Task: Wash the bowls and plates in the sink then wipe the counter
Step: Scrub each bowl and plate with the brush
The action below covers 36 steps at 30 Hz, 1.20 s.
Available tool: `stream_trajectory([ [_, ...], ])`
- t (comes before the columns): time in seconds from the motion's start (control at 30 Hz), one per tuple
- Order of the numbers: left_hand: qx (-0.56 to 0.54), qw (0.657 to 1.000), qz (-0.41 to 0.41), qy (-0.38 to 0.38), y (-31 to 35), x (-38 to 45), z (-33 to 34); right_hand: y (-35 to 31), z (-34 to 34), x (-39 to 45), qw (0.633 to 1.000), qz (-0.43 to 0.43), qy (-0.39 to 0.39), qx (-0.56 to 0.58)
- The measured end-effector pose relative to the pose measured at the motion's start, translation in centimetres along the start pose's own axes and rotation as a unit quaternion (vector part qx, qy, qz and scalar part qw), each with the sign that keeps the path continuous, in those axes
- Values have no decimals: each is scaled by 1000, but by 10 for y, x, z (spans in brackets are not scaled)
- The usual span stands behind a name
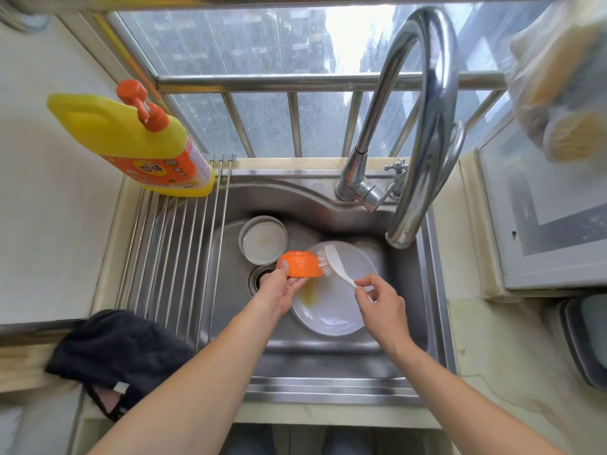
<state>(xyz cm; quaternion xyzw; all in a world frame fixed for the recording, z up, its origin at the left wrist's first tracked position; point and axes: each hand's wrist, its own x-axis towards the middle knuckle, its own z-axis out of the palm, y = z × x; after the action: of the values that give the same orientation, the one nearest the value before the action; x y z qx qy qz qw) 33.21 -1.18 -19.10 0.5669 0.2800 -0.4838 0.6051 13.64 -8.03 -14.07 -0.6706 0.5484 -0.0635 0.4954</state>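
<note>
early on, by the look of it. left hand (pixel 279 289) grips orange bowl (pixel 300 264) over sink (pixel 328 356); right hand (pixel 377 298) pinches brush (pixel 335 262) handle, bristles at bowl rim. white plate (pixel 331 310) w/ yellow smear & round bowl (pixel 264 241) unwashed; tap (pixel 423 126) dry; counter wipe w/ dark cloth (pixel 115 353) still to do.

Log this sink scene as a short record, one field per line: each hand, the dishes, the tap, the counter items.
left hand: grips the orange bowl, tilted on its side above the sink
right hand: pinches the white brush by its handle end, bristles against the bowl
white plate: lies in the basin, yellowish smear near its left edge
second bowl: white inside, upright in the basin, behind the orange one
faucet: no water visible
detergent bottle: on the drying rack
dark cloth: on the left counter edge
</note>
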Motion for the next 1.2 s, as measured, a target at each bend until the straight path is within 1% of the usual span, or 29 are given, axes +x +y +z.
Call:
stream_trajectory([
  [0.07, 79, 997, 9, -26, 1, -5, -3, -2, 0, 1, 1000, -1, 7, 7],
  [0.17, 231, 969, 59, -55, 2, -3, -11, -9, 1, 0, 999, -42, -28, 15],
  [0.23, 316, 940, 98, -86, 4, 1, -19, -12, 3, -1, 998, -54, -41, 5],
  [0.27, 358, 921, 110, -107, 5, 2, -23, -13, 3, -1, 998, -50, -33, -1],
  [0.33, 432, 882, 122, -143, 9, -1, -29, -14, 3, 3, 1000, -24, -6, -10],
  [0.4, 472, 857, 125, -163, 11, -2, -35, -16, 1, 6, 1000, -7, -5, -4],
  [0.43, 477, 854, 127, -165, 12, -4, -36, -16, 0, 8, 1000, -8, -19, 1],
  [0.5, 468, 862, 128, -151, 13, -5, -38, -19, -2, 10, 998, -23, -55, -4],
  [0.53, 461, 866, 128, -145, 14, -6, -39, -19, -4, 12, 998, -25, -61, -17],
  [0.6, 450, 874, 121, -140, 16, -8, -41, -18, -6, 16, 998, -10, -42, -55],
  [0.67, 417, 892, 110, -138, 18, -12, -41, -17, -9, 18, 996, -4, -31, -83],
  [0.73, 385, 908, 106, -123, 21, -14, -39, -17, -10, 15, 997, -20, -44, -53],
  [0.8, 369, 916, 112, -107, 26, -17, -39, -20, -11, 11, 997, -43, -68, -20],
  [0.87, 375, 913, 130, -91, 32, -19, -40, -24, -10, 9, 995, -54, -85, -17],
  [0.97, 399, 894, 190, -70, 43, -22, -43, -26, -7, 12, 995, -23, -56, -82],
  [1.0, 411, 882, 221, -64, 48, -23, -45, -27, -6, 13, 994, -16, -49, -100],
  [1.03, 434, 863, 254, -55, 52, -23, -46, -28, -4, 14, 993, -12, -49, -105],
  [1.13, 534, 776, 336, -19, 60, -23, -51, -29, 3, 16, 992, -14, -64, -105],
  [1.2, 579, 735, 353, -11, 58, -17, -57, -27, 9, 16, 991, -13, -73, -108],
])
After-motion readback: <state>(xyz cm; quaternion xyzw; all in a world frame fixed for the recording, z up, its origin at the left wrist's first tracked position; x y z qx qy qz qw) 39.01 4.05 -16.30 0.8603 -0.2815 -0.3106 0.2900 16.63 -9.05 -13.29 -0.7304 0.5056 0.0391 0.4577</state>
